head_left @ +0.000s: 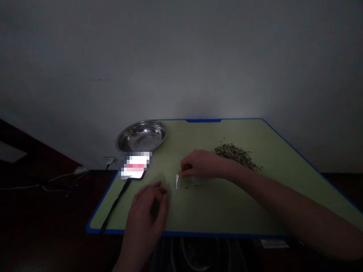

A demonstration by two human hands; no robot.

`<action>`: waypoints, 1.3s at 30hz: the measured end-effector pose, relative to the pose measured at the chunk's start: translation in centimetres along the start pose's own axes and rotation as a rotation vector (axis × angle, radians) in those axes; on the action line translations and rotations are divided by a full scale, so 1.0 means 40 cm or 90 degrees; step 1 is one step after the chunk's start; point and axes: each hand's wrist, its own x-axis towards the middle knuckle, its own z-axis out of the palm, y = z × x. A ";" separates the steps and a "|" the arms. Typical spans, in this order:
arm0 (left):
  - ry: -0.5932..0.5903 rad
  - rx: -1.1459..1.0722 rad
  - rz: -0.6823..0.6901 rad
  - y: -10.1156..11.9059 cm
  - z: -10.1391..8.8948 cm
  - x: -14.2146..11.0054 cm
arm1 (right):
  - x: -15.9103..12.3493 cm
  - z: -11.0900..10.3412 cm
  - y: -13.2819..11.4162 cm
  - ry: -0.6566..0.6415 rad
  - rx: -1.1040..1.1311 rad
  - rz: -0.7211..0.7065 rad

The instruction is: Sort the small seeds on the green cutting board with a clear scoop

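Plastic (179, 183), clear and thin, around the middle of the tabletop (221, 213); resting or slightly raised, cannot tell. Nearest, left hand (149, 206): thumb apart from loosely curled fingers, nothing visible in the grip. Best held ready to steady the near edge, without covering it. Just beyond, to the right, right hand (198, 164): fingers apparently clamped on the plastic's upper part. Better to pinch lightly, keep the edge level and avoid flexing. Along that edge, a few dark bits (195, 185), worth minding so as not to scatter them. Off left, lit phone (137, 169) with dark strap (116, 206). Behind the right wrist, pile (236, 154) of similar bits; wise to clear it when moving. Farther back, shiny bowl (141, 138), then wall (181, 68).
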 end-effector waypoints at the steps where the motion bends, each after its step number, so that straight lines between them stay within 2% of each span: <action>1: 0.000 -0.001 0.001 0.000 0.000 0.000 | -0.010 0.002 -0.005 -0.012 0.009 -0.012; 12: -0.004 -0.011 0.010 -0.007 0.006 -0.006 | -0.122 0.047 -0.059 -0.114 0.177 -0.064; 22: -0.007 -0.017 -0.004 -0.005 0.006 0.001 | -0.176 0.059 -0.072 -0.108 0.234 -0.052; 25: -0.004 -0.003 -0.010 -0.003 0.004 0.002 | -0.193 0.046 -0.066 -0.066 0.232 -0.037; 29: -0.003 0.026 0.016 -0.016 0.005 0.002 | -0.243 0.001 -0.014 0.050 0.243 0.069; 34: -0.006 0.076 0.040 -0.038 0.010 0.005 | -0.353 -0.054 0.125 0.225 0.247 0.285; 37: -0.013 0.090 0.053 -0.051 0.011 0.003 | -0.401 -0.074 0.212 0.275 0.262 0.401; 39: -0.018 0.103 0.065 -0.061 0.010 0.002 | -0.412 -0.086 0.259 0.272 0.221 0.445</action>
